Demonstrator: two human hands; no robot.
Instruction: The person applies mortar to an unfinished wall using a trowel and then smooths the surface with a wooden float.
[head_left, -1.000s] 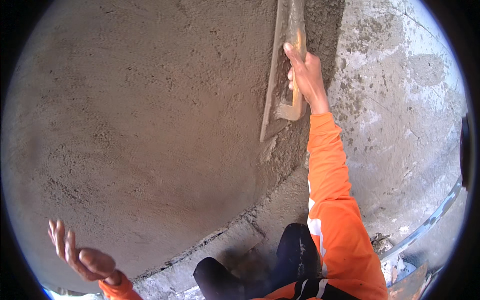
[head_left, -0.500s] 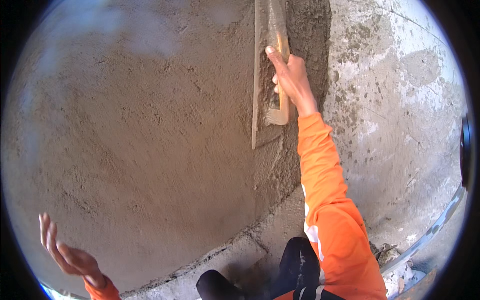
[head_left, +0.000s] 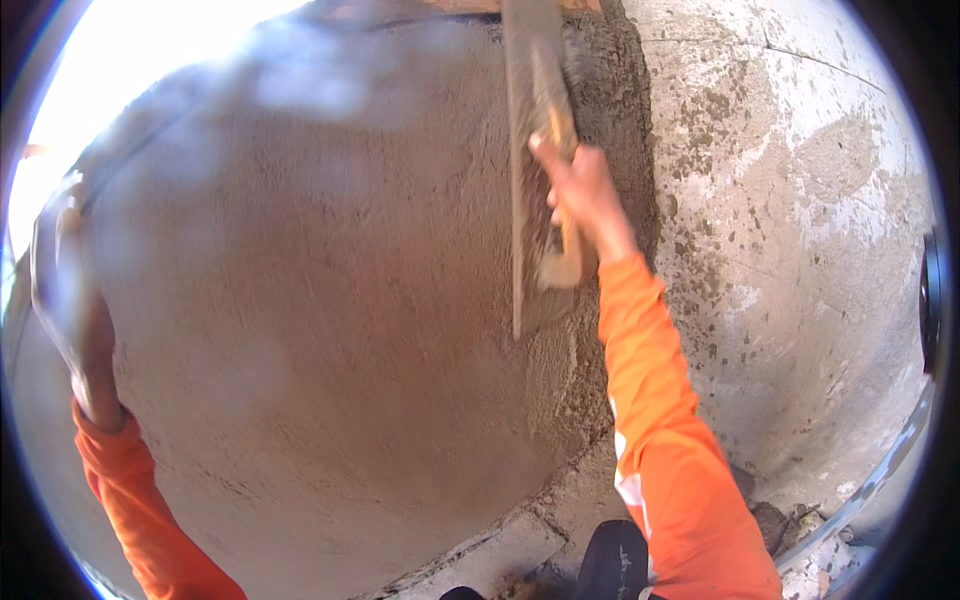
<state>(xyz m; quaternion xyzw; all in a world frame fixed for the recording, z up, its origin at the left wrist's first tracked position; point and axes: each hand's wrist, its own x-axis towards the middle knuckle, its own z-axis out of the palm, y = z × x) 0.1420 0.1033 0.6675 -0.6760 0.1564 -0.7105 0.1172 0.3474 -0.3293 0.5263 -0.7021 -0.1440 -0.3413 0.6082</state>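
My right hand [head_left: 585, 190] is wrapped round the yellowish handle of a long plastering float [head_left: 525, 85], its thumb laid along the grip. The float stands lengthwise against wet grey-brown mortar [head_left: 300, 300], near the mortar's right border; its upper end is smeared by motion. On the far left, my left hand [head_left: 75, 290] is raised with fingers stretched upward, near the bright outer edge of the mortared surface. Nothing shows in that hand, though glare and blur soften its outline. Whether it touches the surface I cannot tell.
Right of the fresh mortar runs an older wall [head_left: 780, 220] with white patches and dark splashes. A concrete ledge [head_left: 500, 555] borders the mortar below, near my dark-clad knee [head_left: 613, 560]. Rubble [head_left: 790, 525] lies at the lower right. Bright light fills the upper left.
My left hand has risen from the lower left to the far-left edge. The float and my right hand sit slightly lower in view. The view has shifted, bringing the mortar's top edge into sight.
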